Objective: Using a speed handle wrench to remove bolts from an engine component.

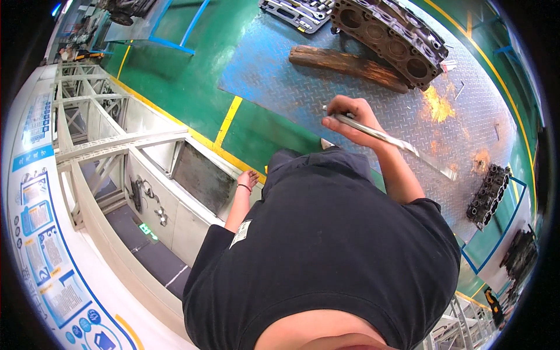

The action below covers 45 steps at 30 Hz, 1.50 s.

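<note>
My right hand (354,121) is closed around a long silver metal bar tool (402,143), held above the metal-topped workbench (338,93). The tool's far end flares and points right; its exact kind is unclear. My left hand (249,179) hangs low at my left side, fingers loosely apart and nothing in them, with a red band on the wrist. Beyond my right hand, a weathered wooden block (350,67) lies across the bench, touching a rusty engine block (396,44) with its round cylinder bores facing up.
An opened socket set case (300,13) sits at the bench's far edge. To the right lies a dark cylinder head (489,197). Orange-yellow stains (438,106) mark the bench top. White metal framework (122,140) and a printed panel (44,233) stand on the left.
</note>
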Each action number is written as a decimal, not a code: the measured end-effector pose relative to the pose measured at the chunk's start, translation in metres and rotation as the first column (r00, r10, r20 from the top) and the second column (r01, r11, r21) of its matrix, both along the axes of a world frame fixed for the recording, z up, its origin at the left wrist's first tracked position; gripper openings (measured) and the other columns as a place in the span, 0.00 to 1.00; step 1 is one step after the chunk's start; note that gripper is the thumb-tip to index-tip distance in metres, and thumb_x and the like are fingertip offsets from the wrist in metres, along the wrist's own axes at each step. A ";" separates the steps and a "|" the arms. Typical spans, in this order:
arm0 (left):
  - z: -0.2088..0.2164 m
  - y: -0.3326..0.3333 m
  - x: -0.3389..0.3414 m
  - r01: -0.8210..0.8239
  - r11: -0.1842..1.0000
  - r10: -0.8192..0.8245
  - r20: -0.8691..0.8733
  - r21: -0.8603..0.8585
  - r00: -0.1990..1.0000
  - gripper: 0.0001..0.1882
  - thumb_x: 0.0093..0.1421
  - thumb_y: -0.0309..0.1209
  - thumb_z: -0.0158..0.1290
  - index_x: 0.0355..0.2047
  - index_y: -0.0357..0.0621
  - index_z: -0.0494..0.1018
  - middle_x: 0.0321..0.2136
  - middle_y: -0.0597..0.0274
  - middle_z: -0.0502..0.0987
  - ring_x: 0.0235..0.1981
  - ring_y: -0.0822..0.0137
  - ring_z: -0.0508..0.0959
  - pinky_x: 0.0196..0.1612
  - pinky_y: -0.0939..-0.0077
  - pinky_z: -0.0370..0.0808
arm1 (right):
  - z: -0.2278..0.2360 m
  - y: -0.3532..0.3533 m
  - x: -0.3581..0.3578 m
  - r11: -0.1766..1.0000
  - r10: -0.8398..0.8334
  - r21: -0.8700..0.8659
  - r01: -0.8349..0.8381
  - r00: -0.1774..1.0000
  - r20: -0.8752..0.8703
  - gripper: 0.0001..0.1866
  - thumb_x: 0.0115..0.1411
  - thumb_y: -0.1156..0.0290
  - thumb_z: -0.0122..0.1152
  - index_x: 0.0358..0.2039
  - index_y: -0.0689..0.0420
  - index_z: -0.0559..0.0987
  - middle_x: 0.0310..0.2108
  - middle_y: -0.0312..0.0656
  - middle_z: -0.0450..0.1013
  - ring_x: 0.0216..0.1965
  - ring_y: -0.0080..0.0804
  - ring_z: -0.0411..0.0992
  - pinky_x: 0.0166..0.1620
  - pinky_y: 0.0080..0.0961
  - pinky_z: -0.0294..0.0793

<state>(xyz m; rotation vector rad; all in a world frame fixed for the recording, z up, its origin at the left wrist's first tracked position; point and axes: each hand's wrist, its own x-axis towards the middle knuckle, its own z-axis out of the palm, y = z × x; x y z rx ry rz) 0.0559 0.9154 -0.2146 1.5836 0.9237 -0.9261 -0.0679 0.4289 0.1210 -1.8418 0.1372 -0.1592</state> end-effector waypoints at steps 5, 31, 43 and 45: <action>-0.009 0.026 0.051 -0.039 0.999 0.039 0.007 -0.026 0.999 0.17 0.59 0.36 0.44 0.45 0.40 0.65 0.34 0.58 0.74 0.33 0.59 0.77 0.33 0.67 0.72 | -0.062 0.026 0.058 0.870 -0.409 0.264 0.416 0.909 -0.083 0.20 0.62 0.62 0.49 0.15 0.59 0.70 0.14 0.30 0.61 0.17 0.17 0.57 0.21 0.19 0.54; -0.004 0.213 0.496 -0.242 0.968 0.249 0.134 -0.067 0.959 0.16 0.58 0.32 0.45 0.44 0.36 0.66 0.36 0.55 0.74 0.33 0.60 0.77 0.31 0.70 0.73 | -0.179 0.032 0.431 0.522 -0.852 -0.389 0.759 0.486 -0.194 0.21 0.50 0.56 0.63 0.19 0.65 0.75 0.14 0.34 0.63 0.18 0.22 0.59 0.23 0.28 0.61; 0.049 0.115 0.813 0.084 0.990 -0.103 0.167 0.114 0.981 0.14 0.59 0.33 0.43 0.42 0.39 0.67 0.35 0.55 0.75 0.35 0.61 0.77 0.37 0.69 0.74 | -0.125 -0.004 0.815 0.722 -0.667 -0.295 0.626 0.742 -0.057 0.18 0.53 0.61 0.59 0.22 0.67 0.74 0.13 0.48 0.65 0.16 0.30 0.63 0.23 0.29 0.62; 0.051 0.109 0.854 -0.011 0.999 -0.001 0.231 0.051 0.973 0.10 0.56 0.32 0.47 0.36 0.41 0.67 0.28 0.58 0.75 0.27 0.63 0.78 0.28 0.70 0.73 | -0.084 -0.022 0.830 0.773 -0.632 -0.060 0.632 0.775 0.027 0.12 0.54 0.67 0.60 0.23 0.64 0.76 0.13 0.35 0.67 0.17 0.20 0.62 0.22 0.22 0.61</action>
